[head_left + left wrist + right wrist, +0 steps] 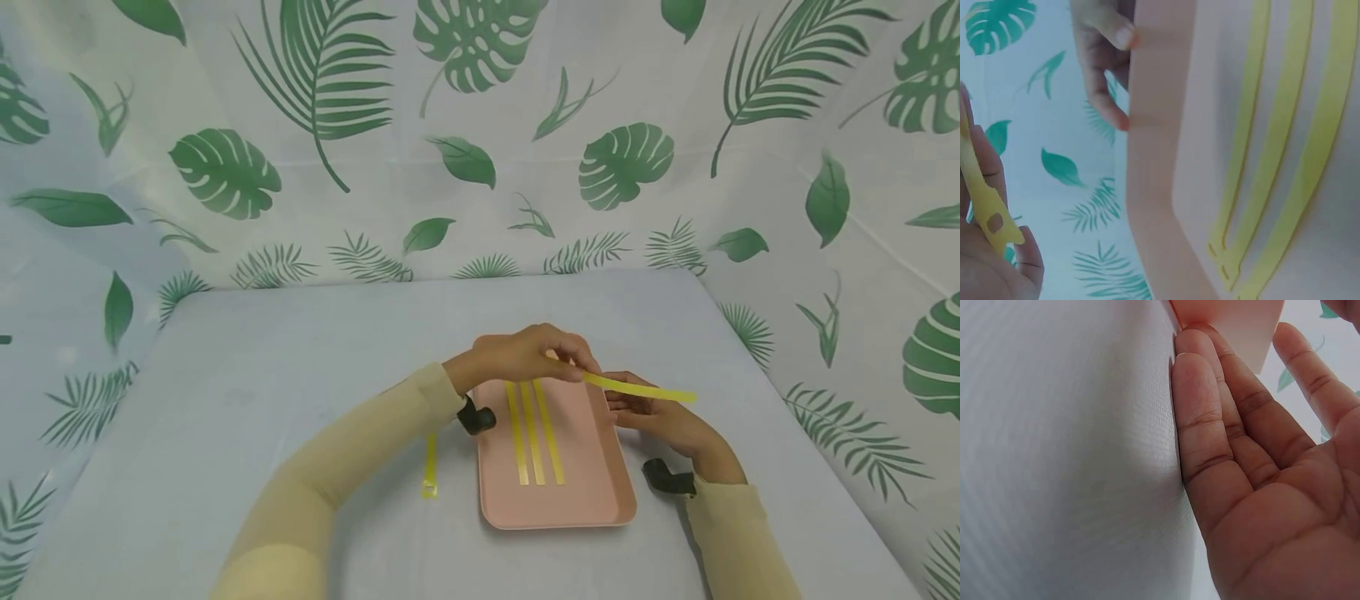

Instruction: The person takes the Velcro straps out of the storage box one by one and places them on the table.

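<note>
My left hand (534, 353) reaches over the far part of a pink tray (588, 454) and pinches a thin yellow strap (641, 389). That strap sticks out to the right, past the tray's edge and across the right hand in the head view. Its wider end with a small hole (995, 222) shows in the left wrist view. In the tray lie three more yellow straps (531, 433), side by side lengthwise. My right hand (663, 423) rests beside the tray's right wall, fingers extended low along the table, fingertips (1196, 378) right at the tray.
Another yellow strap (430, 467) lies on the white table (375, 533) left of the tray, partly hidden by the left arm. Leaf-patterned cloth (517, 192) rises behind the table and at both sides. Each wrist wears a small black camera (477, 417).
</note>
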### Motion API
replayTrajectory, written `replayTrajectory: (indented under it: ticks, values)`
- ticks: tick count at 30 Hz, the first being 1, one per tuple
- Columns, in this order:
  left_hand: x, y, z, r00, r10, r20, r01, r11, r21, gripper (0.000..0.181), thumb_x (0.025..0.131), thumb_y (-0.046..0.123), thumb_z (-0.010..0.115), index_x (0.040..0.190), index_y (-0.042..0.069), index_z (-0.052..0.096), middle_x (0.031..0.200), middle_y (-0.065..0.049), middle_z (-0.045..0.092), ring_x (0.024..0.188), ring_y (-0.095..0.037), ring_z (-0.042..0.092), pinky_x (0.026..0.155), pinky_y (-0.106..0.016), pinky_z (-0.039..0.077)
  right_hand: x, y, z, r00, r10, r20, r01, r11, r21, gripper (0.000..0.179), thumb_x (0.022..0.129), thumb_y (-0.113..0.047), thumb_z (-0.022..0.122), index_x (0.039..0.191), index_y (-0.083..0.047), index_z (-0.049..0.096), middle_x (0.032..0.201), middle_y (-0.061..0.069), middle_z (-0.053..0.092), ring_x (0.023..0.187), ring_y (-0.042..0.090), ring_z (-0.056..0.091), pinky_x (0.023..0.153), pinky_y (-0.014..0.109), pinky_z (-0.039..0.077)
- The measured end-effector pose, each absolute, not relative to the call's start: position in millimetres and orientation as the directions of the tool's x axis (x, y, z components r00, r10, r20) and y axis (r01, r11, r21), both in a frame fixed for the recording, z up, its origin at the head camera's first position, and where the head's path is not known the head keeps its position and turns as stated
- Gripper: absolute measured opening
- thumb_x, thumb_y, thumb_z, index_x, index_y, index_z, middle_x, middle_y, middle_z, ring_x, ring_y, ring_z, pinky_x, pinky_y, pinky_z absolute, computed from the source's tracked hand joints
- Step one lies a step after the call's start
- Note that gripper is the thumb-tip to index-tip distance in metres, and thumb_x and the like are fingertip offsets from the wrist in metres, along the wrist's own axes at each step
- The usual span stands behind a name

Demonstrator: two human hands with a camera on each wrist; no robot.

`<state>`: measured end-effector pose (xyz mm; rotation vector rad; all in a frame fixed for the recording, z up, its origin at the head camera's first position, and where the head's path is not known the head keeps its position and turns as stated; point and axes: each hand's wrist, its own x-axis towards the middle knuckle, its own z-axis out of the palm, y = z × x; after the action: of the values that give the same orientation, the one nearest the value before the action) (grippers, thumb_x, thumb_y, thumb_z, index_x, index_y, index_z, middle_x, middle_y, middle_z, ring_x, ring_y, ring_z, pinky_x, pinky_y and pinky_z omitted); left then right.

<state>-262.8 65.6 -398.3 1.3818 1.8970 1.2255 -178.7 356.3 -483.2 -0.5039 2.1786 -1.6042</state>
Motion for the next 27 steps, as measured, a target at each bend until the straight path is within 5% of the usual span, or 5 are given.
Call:
replayTrajectory:
  ticks: [8,18,27]
  values:
    - [-250,53,-394,-0.472,0.858,0.202,0.447,0.036,0.894,0.022,0.108,0.002,0.065,0.127,-0.007,0.071,0.127,-0.018,0.073,0.112,-0.012,0.065,0.102,-0.024,0.053,-180,356,-487,-0.855,-0.515,-0.054,-0.105,0.273,-0.956,0.056,0.107,-0.001,0.063,0.156,0.010,0.039,0.142,0.038,0.058,0.121,0.009,0.067,0.098,0.024,0.056]
    - [-241,25,-389,-0.548,0.819,0.173,0.282,-0.013,0.959,0.023,0.106,-0.001,0.064,0.128,-0.010,0.064,0.120,-0.028,0.068,0.093,-0.014,0.071,0.092,-0.042,0.061,-181,356,-486,-0.860,-0.505,-0.069,-0.114,0.322,-0.940,0.056,0.108,-0.004,0.064,0.157,0.009,0.039,0.141,0.038,0.059,0.120,0.005,0.067,0.096,0.023,0.057]
    - [-229,-13,-389,-0.682,0.724,0.101,0.135,-0.011,0.991,0.027,0.104,0.000,0.067,0.130,-0.005,0.060,0.113,-0.006,0.066,0.097,-0.024,0.070,0.084,-0.041,0.065,-180,356,-484,-0.870,-0.484,-0.092,-0.101,0.358,-0.928,0.058,0.107,-0.006,0.066,0.157,0.007,0.040,0.141,0.036,0.060,0.118,0.003,0.066,0.096,0.023,0.056]
